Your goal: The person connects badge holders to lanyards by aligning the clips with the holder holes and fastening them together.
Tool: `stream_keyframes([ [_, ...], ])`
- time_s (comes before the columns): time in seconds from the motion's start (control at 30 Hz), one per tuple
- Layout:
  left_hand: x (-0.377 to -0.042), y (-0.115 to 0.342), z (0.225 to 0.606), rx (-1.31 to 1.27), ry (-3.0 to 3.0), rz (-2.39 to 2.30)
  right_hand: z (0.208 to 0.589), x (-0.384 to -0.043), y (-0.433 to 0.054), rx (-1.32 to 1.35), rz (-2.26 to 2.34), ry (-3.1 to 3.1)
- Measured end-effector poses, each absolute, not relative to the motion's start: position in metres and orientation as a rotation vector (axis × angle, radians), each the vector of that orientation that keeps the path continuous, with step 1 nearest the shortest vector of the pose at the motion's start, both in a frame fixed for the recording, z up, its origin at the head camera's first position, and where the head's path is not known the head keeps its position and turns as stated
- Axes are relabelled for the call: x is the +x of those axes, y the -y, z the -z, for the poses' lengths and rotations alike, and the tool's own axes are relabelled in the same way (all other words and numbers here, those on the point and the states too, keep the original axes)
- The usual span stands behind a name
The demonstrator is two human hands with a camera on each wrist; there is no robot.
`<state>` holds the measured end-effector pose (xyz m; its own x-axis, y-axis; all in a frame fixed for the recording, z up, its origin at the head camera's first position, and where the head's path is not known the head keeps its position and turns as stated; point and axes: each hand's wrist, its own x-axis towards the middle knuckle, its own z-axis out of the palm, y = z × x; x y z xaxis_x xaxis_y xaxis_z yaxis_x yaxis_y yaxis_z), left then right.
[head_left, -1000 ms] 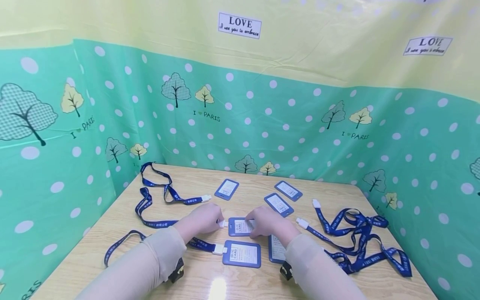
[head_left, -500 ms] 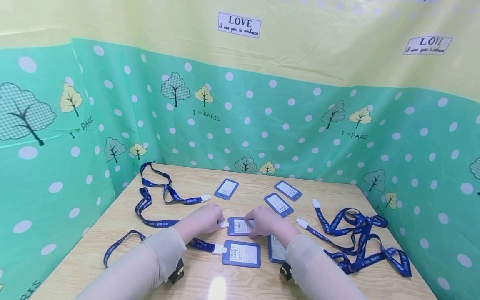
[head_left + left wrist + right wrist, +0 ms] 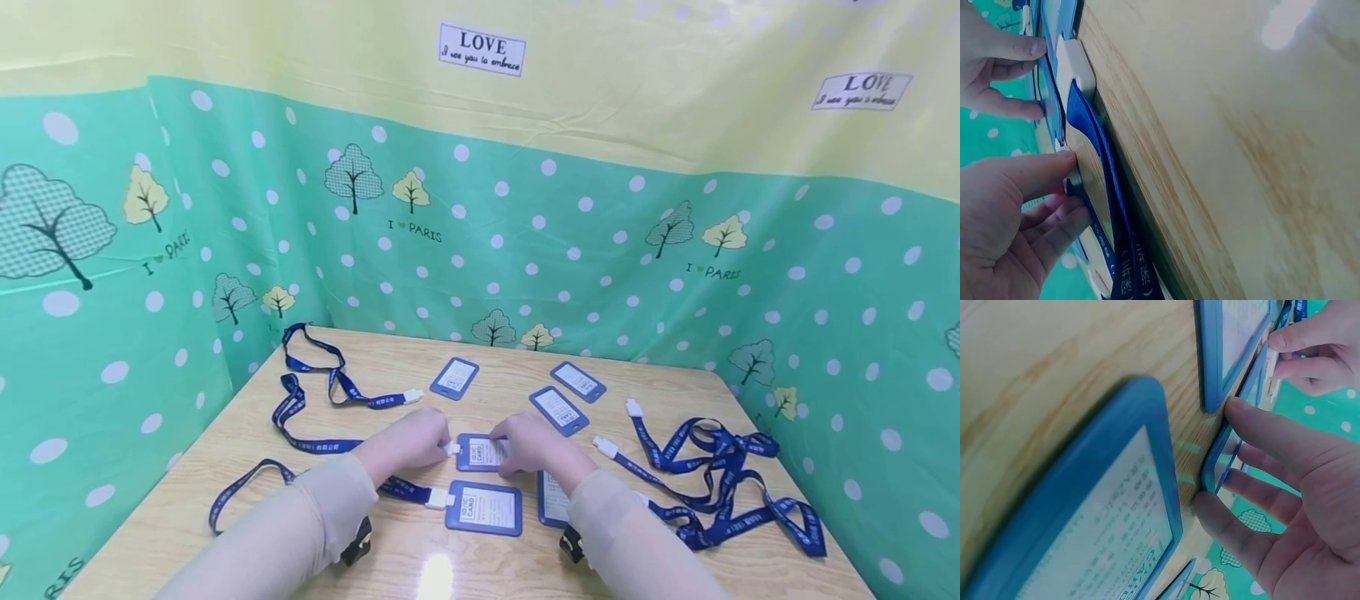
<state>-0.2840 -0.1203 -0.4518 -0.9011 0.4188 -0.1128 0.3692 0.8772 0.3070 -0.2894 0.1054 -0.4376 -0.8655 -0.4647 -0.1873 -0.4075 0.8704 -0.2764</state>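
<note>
My left hand (image 3: 412, 437) pinches the white plastic clip (image 3: 452, 448) of a dark blue lanyard between thumb and fingers. This clip is right at the slotted end of a blue-framed ID card holder (image 3: 474, 452). With thumb and fingers at its long edges, my right hand (image 3: 527, 443) grips that card holder near its other end. In the right wrist view the thumb presses the near edge of the card holder (image 3: 1209, 469) and fingers reach the far side. Just in front lies another card holder (image 3: 491, 508), joined to a lanyard by its white clip (image 3: 437, 498).
Three card holders lie at the back, one of them left of centre (image 3: 454, 379). Another card holder (image 3: 553, 500) is partly hidden by my right forearm. Lanyards lie at the left (image 3: 300, 433) and tangled at the right (image 3: 720, 475) of the wooden table (image 3: 405, 550). A patterned curtain (image 3: 570, 250) stands behind.
</note>
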Motion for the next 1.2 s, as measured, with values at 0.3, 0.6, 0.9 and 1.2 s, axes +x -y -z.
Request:
stream_keyframes([
  [0.3,-0.2870,0.1236,0.4531,0.612,-2.827,-0.416,0.4394,-0.2870,-0.1035,-0.631,0.396,-2.796],
  [0.6,-0.2869,0.1253,0.4537,0.657,-2.818,-0.429,0.4427,-0.2878,-0.1059,-0.660,0.404,-2.809],
  [0.9,-0.2865,0.1257,0.4523,0.647,-2.816,-0.443,0.4421,-0.2890,-0.1066,-0.667,0.415,-2.810],
  [1.2,-0.2871,0.1272,0.4490,0.674,-2.798,-0.432,0.4420,-0.2908,-0.1073,-0.667,0.437,-2.814],
])
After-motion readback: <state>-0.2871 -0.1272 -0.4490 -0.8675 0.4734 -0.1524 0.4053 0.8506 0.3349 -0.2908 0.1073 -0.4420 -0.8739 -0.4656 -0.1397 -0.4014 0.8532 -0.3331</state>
